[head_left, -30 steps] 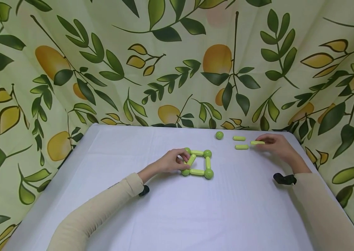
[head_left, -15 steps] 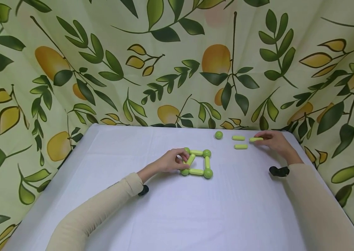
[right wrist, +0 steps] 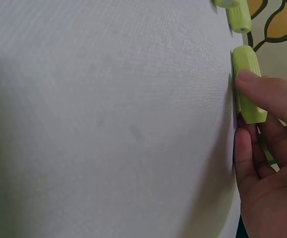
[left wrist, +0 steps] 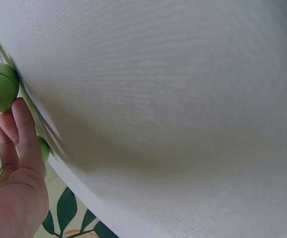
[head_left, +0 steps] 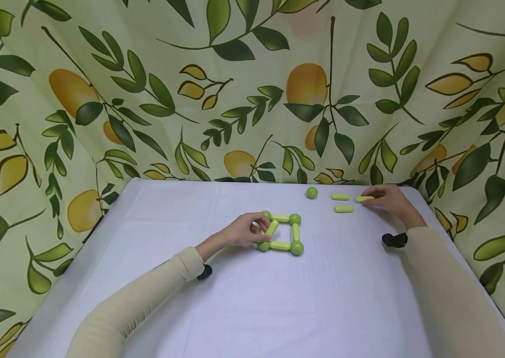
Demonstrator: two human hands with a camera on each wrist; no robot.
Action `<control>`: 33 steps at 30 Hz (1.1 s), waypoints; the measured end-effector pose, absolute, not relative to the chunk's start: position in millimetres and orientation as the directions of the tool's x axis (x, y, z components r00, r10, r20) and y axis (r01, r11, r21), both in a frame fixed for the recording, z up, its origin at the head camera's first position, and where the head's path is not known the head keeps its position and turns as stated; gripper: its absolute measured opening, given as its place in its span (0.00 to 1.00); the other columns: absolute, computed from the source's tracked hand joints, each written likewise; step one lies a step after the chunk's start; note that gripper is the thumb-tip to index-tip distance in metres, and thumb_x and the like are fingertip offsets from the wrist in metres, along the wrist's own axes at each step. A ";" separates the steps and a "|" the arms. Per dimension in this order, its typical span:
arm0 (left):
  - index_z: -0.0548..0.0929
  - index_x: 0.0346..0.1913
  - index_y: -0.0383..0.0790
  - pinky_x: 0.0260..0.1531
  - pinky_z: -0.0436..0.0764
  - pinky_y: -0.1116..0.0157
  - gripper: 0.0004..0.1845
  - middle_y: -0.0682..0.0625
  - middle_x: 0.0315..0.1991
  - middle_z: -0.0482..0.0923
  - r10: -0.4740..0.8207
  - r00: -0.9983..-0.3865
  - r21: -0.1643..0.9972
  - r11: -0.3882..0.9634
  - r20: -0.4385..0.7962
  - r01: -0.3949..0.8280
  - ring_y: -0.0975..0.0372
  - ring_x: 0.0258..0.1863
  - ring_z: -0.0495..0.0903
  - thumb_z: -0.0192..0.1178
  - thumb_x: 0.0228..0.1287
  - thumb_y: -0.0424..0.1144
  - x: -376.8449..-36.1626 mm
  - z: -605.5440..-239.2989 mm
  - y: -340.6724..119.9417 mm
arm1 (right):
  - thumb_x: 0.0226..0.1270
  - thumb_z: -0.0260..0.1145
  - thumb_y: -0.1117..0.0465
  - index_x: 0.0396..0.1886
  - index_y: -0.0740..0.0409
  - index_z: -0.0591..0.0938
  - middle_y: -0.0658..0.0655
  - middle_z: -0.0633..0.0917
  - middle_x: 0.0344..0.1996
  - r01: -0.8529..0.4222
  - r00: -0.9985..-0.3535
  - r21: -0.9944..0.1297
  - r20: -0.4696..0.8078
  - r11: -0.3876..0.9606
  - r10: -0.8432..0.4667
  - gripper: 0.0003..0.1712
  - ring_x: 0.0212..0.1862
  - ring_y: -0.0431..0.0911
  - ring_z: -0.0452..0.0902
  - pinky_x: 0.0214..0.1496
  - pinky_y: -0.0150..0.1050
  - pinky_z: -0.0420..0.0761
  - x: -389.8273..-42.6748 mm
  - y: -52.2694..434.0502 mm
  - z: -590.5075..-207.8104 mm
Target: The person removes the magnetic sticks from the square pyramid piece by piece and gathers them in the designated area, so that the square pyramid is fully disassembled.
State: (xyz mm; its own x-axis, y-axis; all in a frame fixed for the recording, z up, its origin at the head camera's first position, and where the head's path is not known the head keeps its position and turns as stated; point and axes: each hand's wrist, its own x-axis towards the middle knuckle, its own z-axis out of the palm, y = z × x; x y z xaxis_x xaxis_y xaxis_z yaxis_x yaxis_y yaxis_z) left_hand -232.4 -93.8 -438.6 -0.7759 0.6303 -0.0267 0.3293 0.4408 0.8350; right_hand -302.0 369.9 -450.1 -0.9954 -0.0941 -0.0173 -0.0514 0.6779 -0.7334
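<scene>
Pinching with thumb and fingertips of the right hand point(head_left: 388, 200) one pale-green rod point(head_left: 362, 199), leaving its far end free. Cannot tell about contact between this rod and the white cloth point(head_left: 306, 298) below. With the left hand point(head_left: 243, 228), curling fingers and thumb around the left side of a green square frame point(head_left: 280, 245), beside a slanted rod point(head_left: 272, 228), and hiding part of that side. In the left wrist view, reaching with fingertips to a corner ball point(left wrist: 0, 89); cannot tell how firmly pressing.

Around the frame, seeing rods between balls at four corners, all near the middle of the cloth. Further out, to the left of the right hand, seeing two loose rods point(head_left: 344, 209), nearly parallel, and then one loose ball point(head_left: 312, 192). Wearing cream sleeves point(head_left: 145, 298) and, at the wrists, black devices point(head_left: 394, 240). Behind everything, showing a curtain point(head_left: 243, 124) with orange fruits and green leaves.
</scene>
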 end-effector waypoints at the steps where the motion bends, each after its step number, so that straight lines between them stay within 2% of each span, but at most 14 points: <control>1: 0.80 0.48 0.36 0.39 0.81 0.68 0.14 0.50 0.41 0.78 0.631 -0.775 0.834 0.440 -0.024 0.332 0.62 0.35 0.80 0.72 0.63 0.31 -232.3 -438.8 -93.4 | 0.65 0.75 0.64 0.52 0.69 0.83 0.69 0.82 0.53 -0.048 -0.996 -0.731 -0.021 0.681 -0.092 0.19 0.54 0.61 0.74 0.56 0.51 0.73 -302.4 369.8 -450.6; 4: 0.80 0.48 0.35 0.40 0.81 0.67 0.14 0.49 0.41 0.79 0.636 -0.772 0.836 0.431 -0.015 0.339 0.62 0.35 0.81 0.72 0.63 0.31 -232.3 -438.9 -93.3 | 0.65 0.74 0.66 0.52 0.71 0.83 0.70 0.82 0.52 -0.055 -0.995 -0.728 -0.020 0.683 -0.101 0.18 0.55 0.64 0.74 0.59 0.56 0.71 -303.0 369.3 -450.5; 21: 0.80 0.48 0.37 0.40 0.81 0.68 0.14 0.47 0.42 0.79 0.632 -0.774 0.844 0.430 -0.028 0.321 0.62 0.36 0.80 0.72 0.63 0.31 -232.1 -438.9 -96.3 | 0.66 0.73 0.68 0.55 0.73 0.81 0.74 0.79 0.56 -0.036 -0.996 -0.730 -0.030 0.682 -0.085 0.20 0.58 0.66 0.73 0.60 0.58 0.72 -296.5 370.2 -449.0; 23: 0.80 0.48 0.37 0.40 0.81 0.67 0.14 0.47 0.43 0.79 0.634 -0.773 0.844 0.429 -0.028 0.322 0.62 0.36 0.80 0.72 0.63 0.31 -232.0 -438.6 -96.2 | 0.65 0.74 0.67 0.55 0.72 0.81 0.73 0.79 0.55 -0.036 -0.996 -0.726 -0.029 0.687 -0.082 0.21 0.57 0.64 0.74 0.58 0.54 0.74 -295.1 372.0 -449.3; 26: 0.80 0.48 0.37 0.40 0.81 0.67 0.14 0.48 0.42 0.79 0.638 -0.770 0.844 0.425 -0.021 0.329 0.62 0.35 0.80 0.72 0.63 0.31 -232.4 -439.1 -96.0 | 0.65 0.75 0.65 0.56 0.70 0.82 0.71 0.80 0.55 -0.048 -0.996 -0.720 -0.016 0.692 -0.086 0.22 0.54 0.58 0.76 0.53 0.41 0.75 -292.4 376.0 -449.7; 30: 0.80 0.48 0.37 0.40 0.81 0.68 0.14 0.49 0.42 0.79 0.637 -0.770 0.847 0.419 -0.017 0.328 0.62 0.35 0.80 0.72 0.63 0.31 -232.8 -440.2 -96.2 | 0.65 0.76 0.63 0.56 0.69 0.82 0.70 0.82 0.53 -0.085 -0.995 -0.719 0.027 0.690 -0.094 0.23 0.47 0.42 0.78 0.45 0.27 0.74 -287.5 382.9 -449.0; 33: 0.80 0.48 0.37 0.40 0.81 0.68 0.14 0.48 0.42 0.79 0.636 -0.772 0.848 0.418 -0.017 0.325 0.62 0.35 0.80 0.72 0.63 0.31 -232.7 -440.2 -96.1 | 0.65 0.75 0.63 0.56 0.69 0.82 0.70 0.83 0.52 -0.114 -0.993 -0.720 0.065 0.685 -0.097 0.23 0.43 0.33 0.76 0.43 0.23 0.73 -283.1 386.5 -446.8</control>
